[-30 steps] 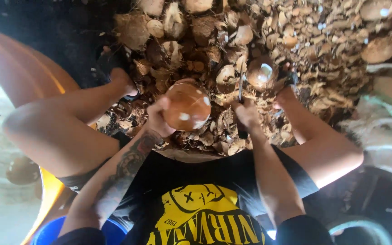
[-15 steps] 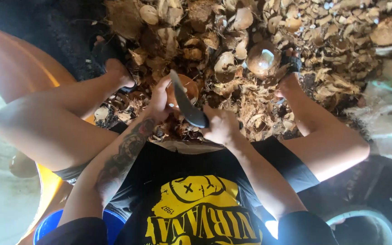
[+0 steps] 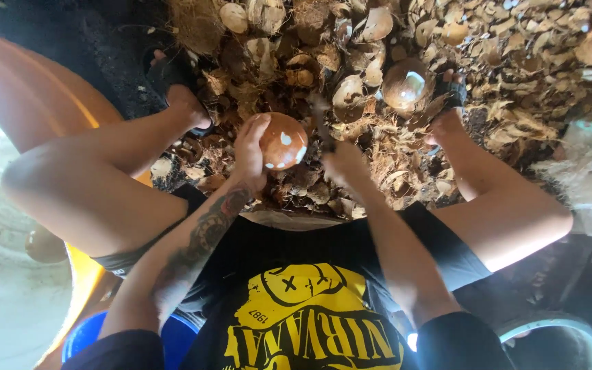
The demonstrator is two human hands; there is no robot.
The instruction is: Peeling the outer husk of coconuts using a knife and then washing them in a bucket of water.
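I sit with my knees apart above a heap of coconut husks and shells (image 3: 378,157). My left hand (image 3: 249,152) grips a round brown coconut (image 3: 282,140) with several white spots where the skin is cut away. My right hand (image 3: 345,163) is shut on the handle of a dark knife (image 3: 322,127), blurred by motion. Its blade points up just right of the coconut. A second peeled coconut (image 3: 405,83) lies in the husks near my right foot.
An orange curved surface (image 3: 29,96) runs along the left, beside my left leg. A blue tub rim (image 3: 83,336) shows at the bottom left and a round dark container (image 3: 556,342) at the bottom right. White sacking (image 3: 590,178) lies at the right.
The knife, laid across the coconut half a second ago, has swung away to the coconut's right. The coconut has turned in my left hand and shows more white spots.
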